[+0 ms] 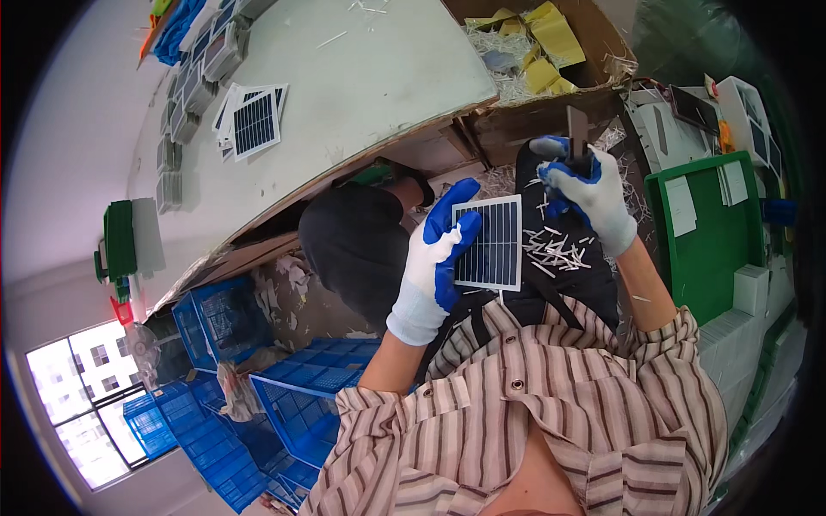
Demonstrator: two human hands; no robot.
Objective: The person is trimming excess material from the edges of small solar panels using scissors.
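A small solar panel [489, 245] with a white border is held upright over my lap by my left hand [423, 271], in a white glove with blue-coated fingers. My thumb lies across its face near the left edge. To the right, my right hand [600, 198], gloved alike, is closed around a flat, dark brown blade-like tool [576, 129] that points up and away. The tool and the panel are apart. Thin white offcut strips [559, 249] lie scattered on my dark trousers between the hands.
A pale worktable [344, 95] at the far left bears a few loose solar panels [256, 123] and several stacks. Beyond my right hand stands a cardboard box [602, 34] of scraps. A green tray [705, 241] is on the right, blue crates [292, 413] at lower left.
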